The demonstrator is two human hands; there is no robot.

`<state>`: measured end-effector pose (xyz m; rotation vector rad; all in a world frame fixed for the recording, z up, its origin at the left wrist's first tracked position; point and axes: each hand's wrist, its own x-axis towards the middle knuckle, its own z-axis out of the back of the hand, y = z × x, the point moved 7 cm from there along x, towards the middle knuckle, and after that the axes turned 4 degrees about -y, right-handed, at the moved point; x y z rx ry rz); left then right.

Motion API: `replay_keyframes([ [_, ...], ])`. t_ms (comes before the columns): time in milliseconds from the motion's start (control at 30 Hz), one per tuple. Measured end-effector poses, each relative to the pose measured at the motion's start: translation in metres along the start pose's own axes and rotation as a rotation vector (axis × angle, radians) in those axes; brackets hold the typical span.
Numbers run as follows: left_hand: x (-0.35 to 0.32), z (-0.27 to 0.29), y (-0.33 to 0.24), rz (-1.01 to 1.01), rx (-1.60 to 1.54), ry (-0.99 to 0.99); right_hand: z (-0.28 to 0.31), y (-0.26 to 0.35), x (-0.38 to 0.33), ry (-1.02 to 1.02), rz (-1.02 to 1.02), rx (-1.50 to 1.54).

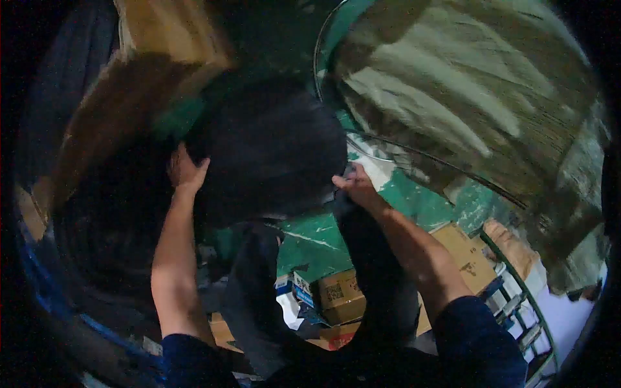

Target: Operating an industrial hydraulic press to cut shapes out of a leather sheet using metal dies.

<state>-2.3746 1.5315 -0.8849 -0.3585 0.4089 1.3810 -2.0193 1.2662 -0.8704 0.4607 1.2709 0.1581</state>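
Observation:
I hold a large dark rounded thing (pixel 272 155), like a black cloth bundle or bag, up in front of me with both arms raised. My left hand (pixel 186 171) grips its left edge with the fingers curled over it. My right hand (pixel 354 184) pinches its right edge, where a dark strip of the same material (pixel 375 271) hangs down between my forearms. Both sleeves are dark blue and pushed up to the elbows.
A big drum or cylinder (pixel 472 97) with streaked green and tan paint and a metal rim fills the upper right. Brown cardboard boxes (pixel 339 294) lie below on a green surface (pixel 323 239). A metal rack (pixel 517 304) stands at lower right. Brown cardboard (pixel 168 32) is at upper left.

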Motion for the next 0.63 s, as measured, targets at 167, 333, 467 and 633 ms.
replay_keyframes([
  [167, -0.122, 0.009, -0.052, -0.135, -0.188, 0.046, 0.090, -0.064, -0.060, -0.151, 0.180, -0.447],
  [333, -0.266, 0.047, -0.045, -0.022, -0.372, 0.282, 0.145, -0.072, -0.170, -0.142, -0.031, -0.240],
  [467, -0.325, 0.054, -0.033, -0.053, -0.489, 0.322, 0.190, -0.100, -0.242, -0.126, -0.023, -0.376],
  [633, -0.317, 0.096, -0.059, 0.144, -0.335, 0.301, 0.246, -0.089, -0.334, -0.130, -0.064, -0.280],
])
